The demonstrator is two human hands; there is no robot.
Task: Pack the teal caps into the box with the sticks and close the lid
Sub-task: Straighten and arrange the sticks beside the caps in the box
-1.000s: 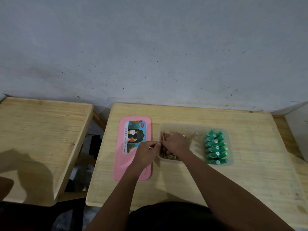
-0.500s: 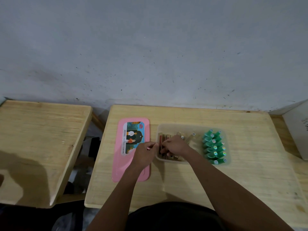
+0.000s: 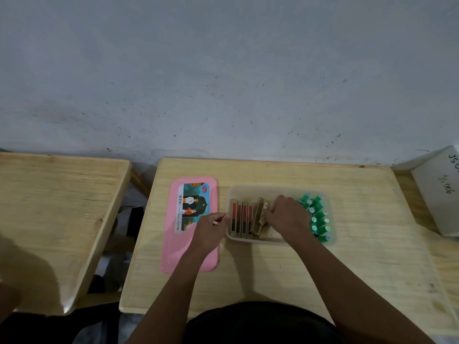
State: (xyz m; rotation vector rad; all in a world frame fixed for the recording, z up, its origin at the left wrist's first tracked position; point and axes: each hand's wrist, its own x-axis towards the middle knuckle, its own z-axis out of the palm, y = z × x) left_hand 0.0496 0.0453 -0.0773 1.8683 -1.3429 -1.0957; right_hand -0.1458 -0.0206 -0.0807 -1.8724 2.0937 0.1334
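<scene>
Two hands in the shot right now, both at the clear plastic box sitting in the middle of the wooden table. My left hand is at the box's left edge with the fingertips pinched together right against the rim, though I honestly can't tell if it's gripping the rim or some small thing. My right hand is down inside the box, fingers curled over the right end of the sticks, and I can't tell whether it's actually gripping one or just pressing on them. Those flat red and brown sticks stand on edge in a row along the left half of the box, the rightmost couple leaning over. All the teal caps I can see are already in the box, packed in two rows against its right wall, just beside my right hand. As for the pink lid, it's lying flat on the table just left of the box, sticker side up, with my left wrist over it. Off at the right edge there's a white carton
</scene>
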